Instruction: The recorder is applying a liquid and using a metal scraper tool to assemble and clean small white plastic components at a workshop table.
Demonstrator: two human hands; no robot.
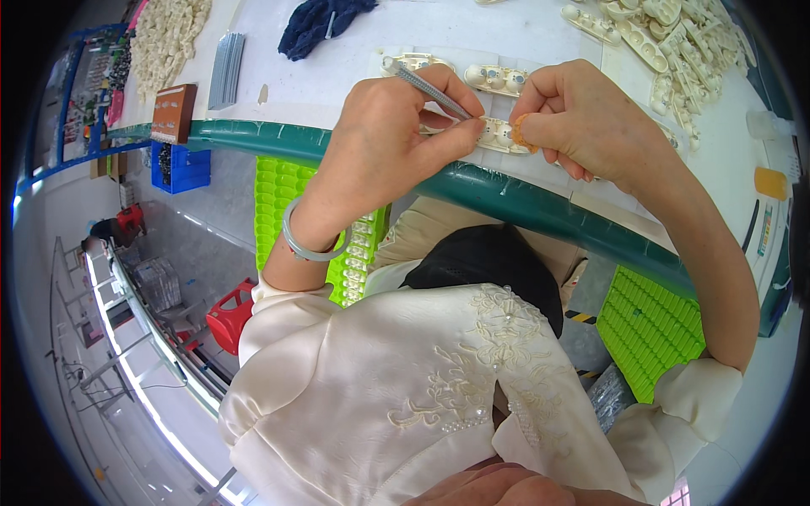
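My left hand (384, 131) is closed around a slim grey metal tool with a textured handle (419, 83), which slants down toward the fingertips. My right hand (591, 122) pinches a small orange piece, perhaps sponge (521, 135), and presses it at the end of a cream plastic part (496, 135) with rounded bumps. That part lies on the white tabletop between both hands, with my left fingertips at its other end. Beyond the hands, similar cream parts (498, 80) sit in a row, partly hidden by my fingers.
Piles of cream pieces lie at the far left (164, 42) and far right (683, 51). A dark blue cloth (325, 25), grey strips (226, 72) and a brown block (174, 114) are on the table. A green padded edge (253, 135) runs along its front; green trays (654, 329) stand below.
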